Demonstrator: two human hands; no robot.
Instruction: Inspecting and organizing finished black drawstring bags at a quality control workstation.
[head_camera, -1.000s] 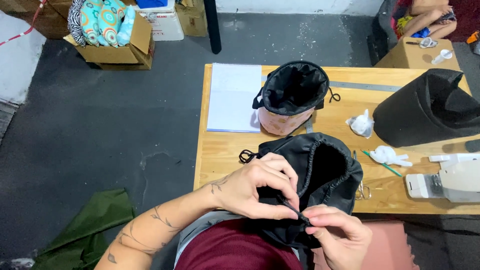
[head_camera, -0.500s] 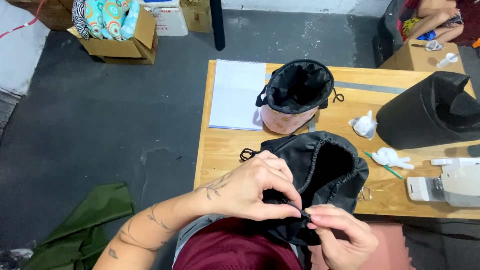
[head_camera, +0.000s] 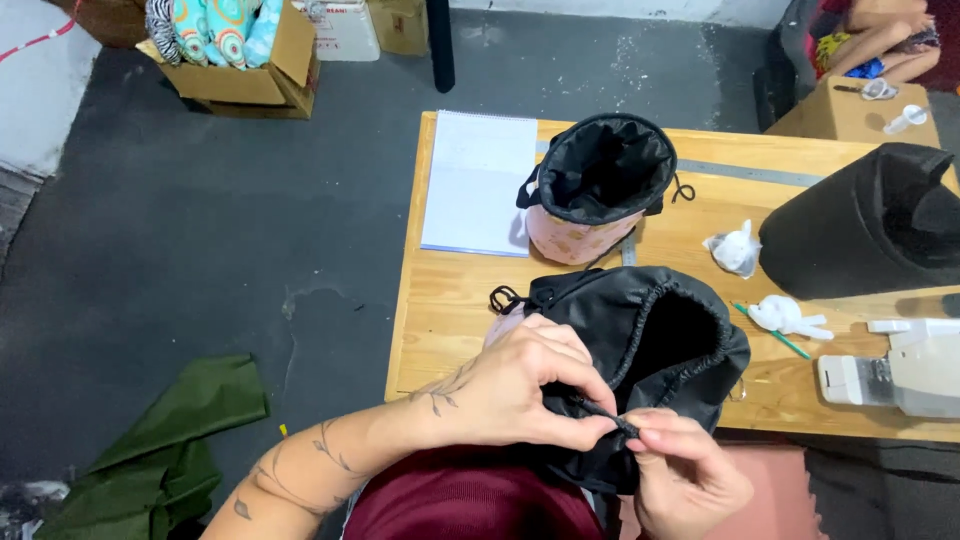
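Observation:
A black drawstring bag (head_camera: 660, 340) with a gathered open mouth lies at the near edge of the wooden table (head_camera: 440, 330). My left hand (head_camera: 530, 390) rests over the bag's near side and pinches its black cord. My right hand (head_camera: 680, 470) pinches the same cord (head_camera: 605, 413) just to the right, fingertips of both hands almost touching. A second bag (head_camera: 600, 185), pink outside with black lining, stands upright and open farther back on the table.
A white notepad (head_camera: 478, 180) lies at the table's far left. A large black fabric shape (head_camera: 880, 225), white scraps (head_camera: 735, 250), a green pencil (head_camera: 775, 335) and a white sewing machine (head_camera: 900, 365) sit on the right. Green cloth (head_camera: 160, 450) lies on the floor, and a cardboard box (head_camera: 245, 60) stands farther off.
Both hands stay pinched on the cord at the bag's near edge. The fingers have shifted only slightly.

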